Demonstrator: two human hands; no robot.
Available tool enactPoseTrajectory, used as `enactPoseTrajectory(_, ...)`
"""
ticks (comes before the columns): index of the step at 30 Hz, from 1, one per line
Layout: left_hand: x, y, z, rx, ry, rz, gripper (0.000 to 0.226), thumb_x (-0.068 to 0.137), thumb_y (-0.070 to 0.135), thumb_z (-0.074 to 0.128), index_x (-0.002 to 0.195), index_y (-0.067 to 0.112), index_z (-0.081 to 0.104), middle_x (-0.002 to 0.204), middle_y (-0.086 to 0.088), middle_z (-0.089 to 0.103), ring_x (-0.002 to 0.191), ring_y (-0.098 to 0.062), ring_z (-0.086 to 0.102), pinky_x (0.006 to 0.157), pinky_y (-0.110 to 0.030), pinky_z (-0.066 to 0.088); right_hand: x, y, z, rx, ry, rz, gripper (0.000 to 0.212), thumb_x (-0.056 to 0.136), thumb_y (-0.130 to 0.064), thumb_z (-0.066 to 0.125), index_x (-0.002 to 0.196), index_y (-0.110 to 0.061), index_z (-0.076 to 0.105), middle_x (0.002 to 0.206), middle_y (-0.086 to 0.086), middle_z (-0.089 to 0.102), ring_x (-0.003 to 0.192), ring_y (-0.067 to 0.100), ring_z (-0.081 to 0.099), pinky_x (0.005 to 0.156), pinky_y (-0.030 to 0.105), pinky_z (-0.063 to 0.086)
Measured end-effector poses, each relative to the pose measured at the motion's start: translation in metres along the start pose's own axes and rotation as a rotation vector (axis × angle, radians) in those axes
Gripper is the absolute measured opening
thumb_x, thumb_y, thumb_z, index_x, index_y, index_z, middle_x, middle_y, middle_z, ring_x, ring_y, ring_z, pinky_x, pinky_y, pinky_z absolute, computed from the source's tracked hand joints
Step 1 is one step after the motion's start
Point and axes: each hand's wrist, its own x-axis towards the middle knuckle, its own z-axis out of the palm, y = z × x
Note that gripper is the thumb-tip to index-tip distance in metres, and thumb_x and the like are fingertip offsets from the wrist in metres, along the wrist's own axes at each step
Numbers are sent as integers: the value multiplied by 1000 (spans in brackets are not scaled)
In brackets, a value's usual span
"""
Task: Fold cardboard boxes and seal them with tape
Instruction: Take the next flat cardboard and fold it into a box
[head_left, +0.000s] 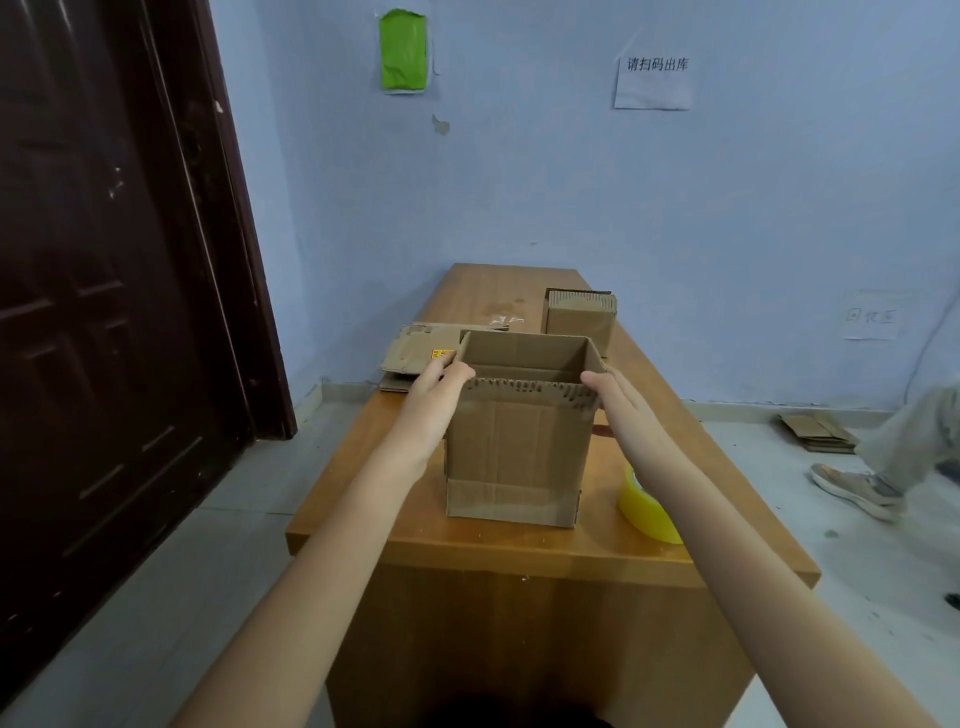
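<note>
An open box (517, 457) stands upright near the front edge of the wooden table (519, 545), its mouth facing up and its height running vertically, so it is taller than it is wide. The left hand (434, 382) lies against the top left corner of the box and the right hand (615, 397) against the top right corner, so the box sits squarely between the two hands, with neither clearly nearer than the other. On both hands the fingers look straight and close together, laid flat on the side walls near the rim, not curled round anything; the left thumb seems to touch the torn near rim. The near rim is ragged, and no upright top flaps can be made out. Closing the mouth would probably call for pressing inward from both sides at once. A roll of yellow tape (647, 506) lies just right of the box, beneath the right forearm, so the right hand is the nearer one to it. A flattened box (415, 353) lies far left, and a small box (579, 319) stands far right.
</note>
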Motion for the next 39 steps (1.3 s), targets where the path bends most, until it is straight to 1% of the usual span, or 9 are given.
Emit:
enactPoseTrajectory(3,-4,-3,-5,7,-87,-23,42,99,31,37,141,36,38,127,10,42,110,-10,45,92,-34,41,-5,5,-1,-2,-43,-30,42,100,-40,38,141,-35,31,116,-18,49,95,-3,49,75,12,39)
enactPoseTrajectory(7,-4,-6,-6,69,-140,-26,38,101,33,32,138,34,41,117,8,46,108,-13,43,97,-41,41,-6,9,-3,-13,-54,-49,50,100,-38,39,148,-31,26,127,-15,43,106,3,45,81,15,38)
enactPoseTrajectory(12,0,-9,-9,137,-172,-17,36,100,38,33,134,32,44,101,21,47,92,1,44,91,-35,40,-4,10,-4,-29,-62,-45,51,99,-40,39,147,-32,24,128,-15,43,102,2,46,81,13,38)
enactPoseTrajectory(17,3,-14,-16,189,-215,2,42,99,41,37,139,32,41,124,13,43,115,-8,37,97,-36,42,-4,10,-5,-41,-63,-57,51,98,-40,44,145,-30,26,125,-14,41,104,4,47,75,10,40)
enactPoseTrajectory(23,9,-19,-21,231,-264,-11,49,94,40,50,141,38,37,146,6,36,129,-12,36,102,-39,42,-8,15,-7,-77,-106,-93,62,93,-44,52,146,-33,21,130,-16,37,117,7,42,92,20,38)
enactPoseTrajectory(26,9,-22,-23,262,-276,6,54,92,35,56,142,37,36,145,4,35,126,-14,38,96,-32,45,-13,21,-6,-95,-137,-122,73,84,-50,50,148,-37,16,135,-18,36,119,2,41,88,10,38)
enactPoseTrajectory(30,12,-24,-23,300,-281,41,59,90,31,59,143,35,34,146,2,32,122,-12,38,85,-22,45,-11,25,-3,-97,-99,-135,57,97,-36,48,146,-35,20,131,-19,40,112,-2,46,73,4,44)
enactPoseTrajectory(36,19,-20,-26,418,-325,12,81,79,41,67,147,37,23,139,4,26,123,-19,37,95,-35,48,-14,27,1,-237,-72,-246,42,102,-24,37,143,-33,31,139,-17,34,126,-1,35,92,4,28)
enactPoseTrajectory(39,29,-12,-29,469,-396,-32,82,84,34,68,149,38,18,135,1,25,118,-22,41,85,-34,55,-13,29,2,-252,-58,-233,43,103,-26,35,146,-30,30,141,-14,31,123,-2,31,82,-4,29)
